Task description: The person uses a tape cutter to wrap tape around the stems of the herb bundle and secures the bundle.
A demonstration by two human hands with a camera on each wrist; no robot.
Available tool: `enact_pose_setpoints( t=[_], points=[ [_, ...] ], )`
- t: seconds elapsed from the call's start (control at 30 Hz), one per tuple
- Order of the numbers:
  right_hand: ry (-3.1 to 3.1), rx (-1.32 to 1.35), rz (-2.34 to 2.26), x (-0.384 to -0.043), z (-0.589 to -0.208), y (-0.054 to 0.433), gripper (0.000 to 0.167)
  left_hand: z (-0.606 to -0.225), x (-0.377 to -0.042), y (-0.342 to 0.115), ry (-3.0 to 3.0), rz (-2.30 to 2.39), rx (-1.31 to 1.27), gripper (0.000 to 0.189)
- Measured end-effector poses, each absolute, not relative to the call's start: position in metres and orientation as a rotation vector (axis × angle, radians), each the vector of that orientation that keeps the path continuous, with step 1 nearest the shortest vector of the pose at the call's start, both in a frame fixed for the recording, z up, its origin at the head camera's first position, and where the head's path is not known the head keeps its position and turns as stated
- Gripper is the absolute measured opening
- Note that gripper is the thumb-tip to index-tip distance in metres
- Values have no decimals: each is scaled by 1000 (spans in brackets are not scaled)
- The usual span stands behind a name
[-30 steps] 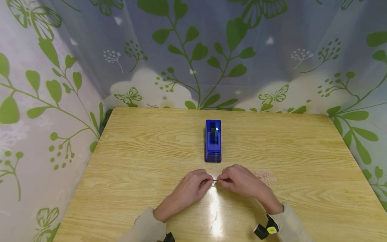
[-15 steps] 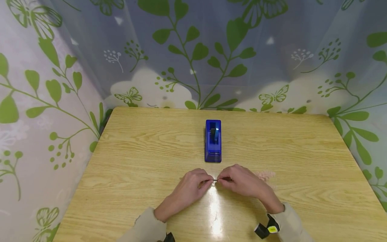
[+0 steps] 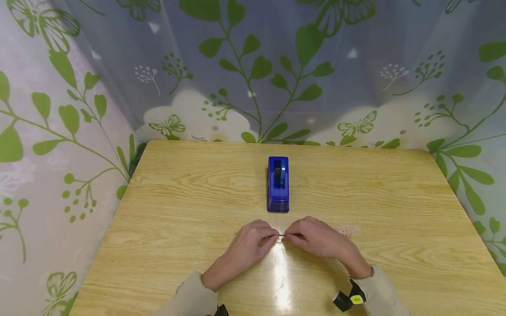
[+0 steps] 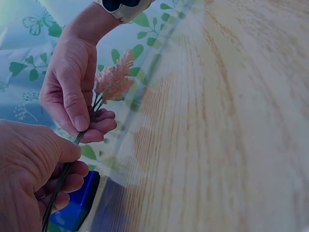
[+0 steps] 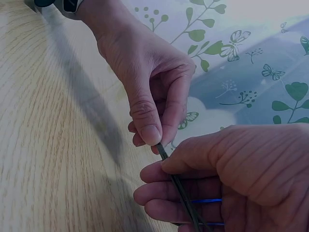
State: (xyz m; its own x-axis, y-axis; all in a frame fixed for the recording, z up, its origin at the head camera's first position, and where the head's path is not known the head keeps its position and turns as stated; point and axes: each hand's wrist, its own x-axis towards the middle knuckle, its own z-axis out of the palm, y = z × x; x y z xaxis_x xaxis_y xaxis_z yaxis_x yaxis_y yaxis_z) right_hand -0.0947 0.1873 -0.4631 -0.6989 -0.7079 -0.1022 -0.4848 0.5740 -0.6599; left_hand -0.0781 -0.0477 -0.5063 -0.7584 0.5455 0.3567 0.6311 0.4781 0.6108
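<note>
The pink flower heads [image 3: 348, 230] have turned to a narrower spread at my right hand's [image 3: 320, 239] three o'clock. It and my left hand [image 3: 246, 242] pinch the green stems [image 3: 281, 235] over the wood-grain table [image 3: 189, 188]. At twelve: blue tape dispenser [image 3: 279, 193], then butterfly-print cloth [image 3: 288, 57].

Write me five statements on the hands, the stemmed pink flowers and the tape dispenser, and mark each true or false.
1. The left hand and right hand both grip the dark stems. True.
2. The tape dispenser is red. False: the tape dispenser is blue.
3. The tape dispenser stands on the table, beyond both hands. True.
4. The pink flower heads show beside the left hand's wrist. False: the pink flower heads are on the right hand's side.
5. The hands are clasped together. False: a short gap separates their fingertips.
</note>
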Motion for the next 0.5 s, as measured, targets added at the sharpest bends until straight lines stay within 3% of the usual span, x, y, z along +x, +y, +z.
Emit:
enact_pose_setpoints(
  t=[0.5],
  points=[
    [2467,-939,-864,-94,-467,182,26,-509,-78,-48,-2510,-1059,-1091,6]
  ],
)
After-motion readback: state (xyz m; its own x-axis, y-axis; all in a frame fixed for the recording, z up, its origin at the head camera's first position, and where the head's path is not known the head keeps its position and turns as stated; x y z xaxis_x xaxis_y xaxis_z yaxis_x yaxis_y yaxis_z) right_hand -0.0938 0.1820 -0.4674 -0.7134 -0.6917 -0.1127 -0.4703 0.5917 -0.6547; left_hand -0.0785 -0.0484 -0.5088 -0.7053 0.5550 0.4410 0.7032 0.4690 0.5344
